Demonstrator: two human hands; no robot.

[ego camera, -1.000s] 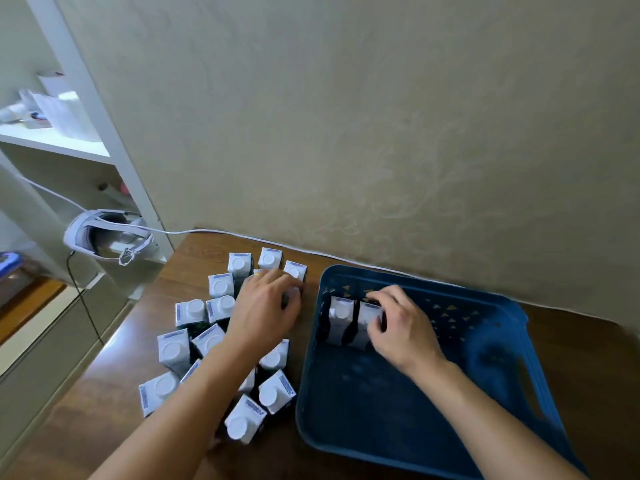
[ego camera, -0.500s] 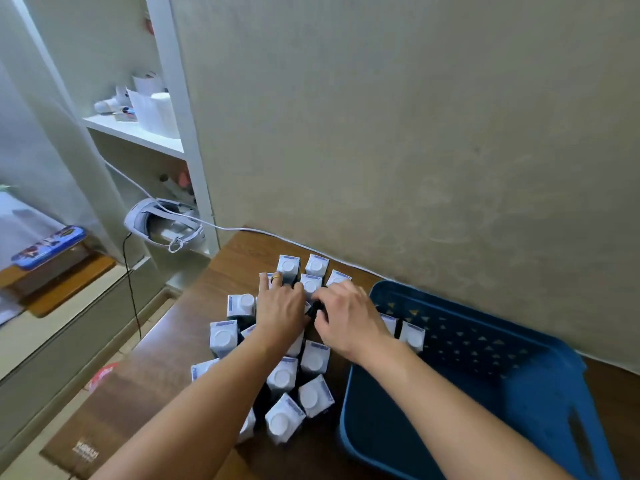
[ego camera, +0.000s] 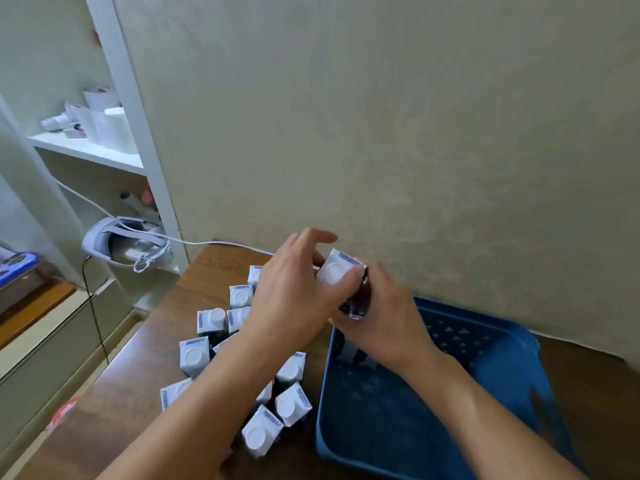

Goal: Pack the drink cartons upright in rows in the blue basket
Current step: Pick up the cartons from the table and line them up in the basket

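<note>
Both hands are up over the near-left corner of the blue basket (ego camera: 491,344) with one drink carton (ego camera: 341,271) lifted between them. The right hand (ego camera: 384,323) is curled round its dark body from below, while the left hand (ego camera: 294,299) pinches it near the white top, with the other fingers fanned out loose above.

The risk, as I judge it, is the changeover: two hands on one small carton, and if one lets go before the other has it firm, it could tip and land on its side in the basket, or knock whatever already stands there.

And what does stand there? Under the right hand I can make out dark shapes at the basket's left wall, probably cartons, but they are mostly hidden and I cannot count them. The rest of the basket floor shows bare blue mesh.

The loose cartons (ego camera: 239,358) are clustered upright on the table (ego camera: 138,375), just left of the basket, with plenty left to pack.
</note>
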